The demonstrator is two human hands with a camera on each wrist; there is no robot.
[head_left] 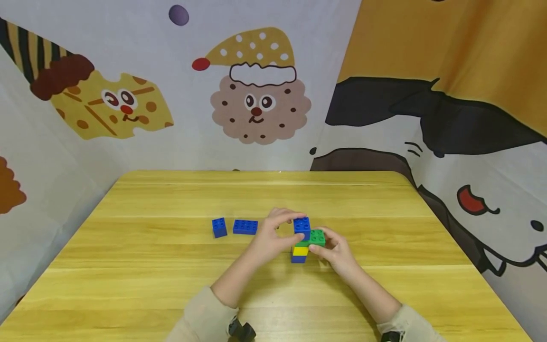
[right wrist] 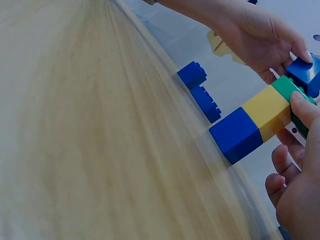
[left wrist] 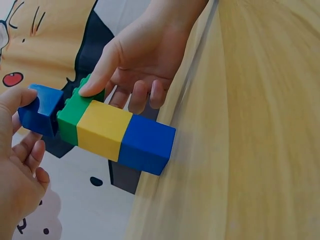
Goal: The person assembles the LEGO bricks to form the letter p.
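Note:
My left hand (head_left: 266, 238) pinches a square blue brick (head_left: 302, 230) between thumb and fingers at the top of a small tower. In the left wrist view that brick (left wrist: 44, 111) sits slightly tilted against the studs of a longer green brick (left wrist: 75, 116). My right hand (head_left: 342, 256) grips the green brick, thumb on its near side, where it juts out to the right. Under it comes a yellow brick (head_left: 300, 251), then a blue bottom brick (head_left: 298, 259) low at the tabletop.
Left of the tower, a square blue brick (head_left: 219, 228) and a longer blue brick (head_left: 245, 227) lie side by side on the wooden table (head_left: 141, 266). Behind the table hangs a cartoon-printed cloth (head_left: 179, 85).

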